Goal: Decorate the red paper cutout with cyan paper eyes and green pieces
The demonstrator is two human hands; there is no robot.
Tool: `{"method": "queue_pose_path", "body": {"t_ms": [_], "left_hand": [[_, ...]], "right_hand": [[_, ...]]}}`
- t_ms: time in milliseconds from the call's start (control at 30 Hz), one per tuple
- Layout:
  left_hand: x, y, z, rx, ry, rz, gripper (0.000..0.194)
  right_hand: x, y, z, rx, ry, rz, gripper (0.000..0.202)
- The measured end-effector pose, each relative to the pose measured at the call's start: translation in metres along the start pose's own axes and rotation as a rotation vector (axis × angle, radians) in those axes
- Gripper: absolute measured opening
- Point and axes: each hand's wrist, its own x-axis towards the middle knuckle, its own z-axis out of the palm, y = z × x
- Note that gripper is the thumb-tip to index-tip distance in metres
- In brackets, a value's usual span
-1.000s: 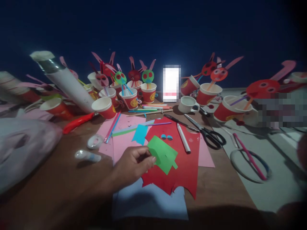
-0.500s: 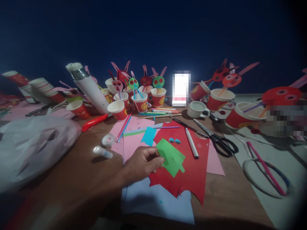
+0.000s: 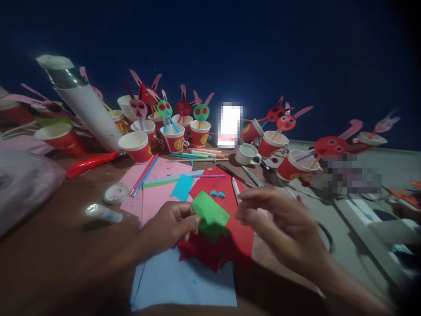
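My left hand [image 3: 177, 224] pinches a folded piece of green paper [image 3: 210, 215] by its left edge, above the sheets. Slightly blurred, my right hand [image 3: 283, 224] hovers to the right of the green paper, apart from it, fingers loosely bent and nothing visible in them. Under both lies a red paper sheet [image 3: 241, 237] with cut edges, on top of pink paper [image 3: 154, 202] and pale blue paper [image 3: 187, 285]. Two small blue cut-outs [image 3: 217, 194] rest on the red sheet. A white marker [image 3: 235, 188] and scissors [image 3: 252, 176] lie behind my right hand, partly hidden by it.
Red paper cups [image 3: 173, 138] with paper animal heads on straws line the back, near a lit phone [image 3: 230, 125]. A white mug [image 3: 247, 154] stands at centre right. Tape [image 3: 116, 193], a glue stick [image 3: 103, 213] and a plastic bag [image 3: 26, 188] are on the left.
My right hand has come into view from the right. The view has swung right, so the things on the table appear further left. My left hand keeps the green paper.
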Motion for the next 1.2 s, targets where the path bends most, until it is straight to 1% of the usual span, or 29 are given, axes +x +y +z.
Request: {"method": "queue_pose_path", "body": {"t_ms": [67, 100, 133, 200, 267, 367, 467, 533, 600, 667, 767, 833, 867, 1000, 1100, 1200], "left_hand": [[0.000, 0.000, 0.000, -0.017, -0.013, 0.003, 0.027], [0.001, 0.000, 0.000, -0.020, -0.021, 0.003, 0.027], [0.001, 0.000, 0.000, -0.022, -0.027, 0.001, 0.027], [0.001, -0.001, 0.000, -0.025, -0.039, -0.013, 0.028], [0.002, -0.003, 0.000, -0.026, -0.047, -0.045, 0.029], [0.003, -0.006, 0.000, -0.045, -0.065, -0.084, 0.030], [0.003, -0.009, 0.000, -0.084, -0.082, -0.092, 0.030], [0.003, -0.010, 0.001, -0.097, -0.093, -0.102, 0.030], [0.003, -0.011, 0.002, -0.104, -0.102, -0.115, 0.031], [0.004, -0.010, 0.004, -0.111, -0.110, -0.122, 0.031], [0.005, -0.007, 0.004, -0.104, -0.121, -0.116, 0.033], [0.006, -0.004, 0.001, -0.090, -0.100, -0.089, 0.035], [0.006, -0.002, -0.002, -0.079, -0.069, -0.070, 0.036], [0.002, 0.007, -0.014, 0.026, 0.141, 0.021, 0.035], [-0.009, 0.011, -0.017, 0.238, 0.176, 0.102, 0.031], [-0.019, 0.008, -0.011, 0.493, 0.147, 0.254, 0.024]], "right_hand": [[0.008, 0.004, 0.015, -0.002, -0.086, 0.031, 0.011], [0.009, 0.007, 0.022, -0.008, -0.137, 0.036, 0.010], [0.008, 0.010, 0.029, -0.004, -0.163, 0.009, 0.011], [0.004, 0.019, 0.039, 0.004, -0.150, -0.089, 0.012], [0.000, 0.026, 0.045, -0.004, -0.126, -0.181, 0.011], [-0.003, 0.032, 0.048, -0.066, -0.083, -0.308, 0.012], [-0.003, 0.034, 0.048, -0.188, -0.040, -0.453, 0.016], [-0.003, 0.033, 0.049, -0.269, -0.063, -0.522, 0.018], [-0.003, 0.033, 0.049, -0.333, -0.107, -0.565, 0.017], [-0.003, 0.032, 0.049, -0.372, -0.119, -0.593, 0.015], [-0.004, 0.032, 0.049, -0.380, -0.100, -0.616, 0.013], [-0.003, 0.032, 0.049, -0.380, -0.076, -0.608, 0.012], [-0.003, 0.032, 0.049, -0.387, -0.060, -0.592, 0.011], [-0.001, 0.035, 0.056, -0.463, -0.013, -0.510, 0.010], [-0.002, 0.040, 0.065, -0.527, -0.026, -0.468, 0.013], [-0.006, 0.043, 0.073, -0.550, -0.096, -0.414, 0.014]]}}
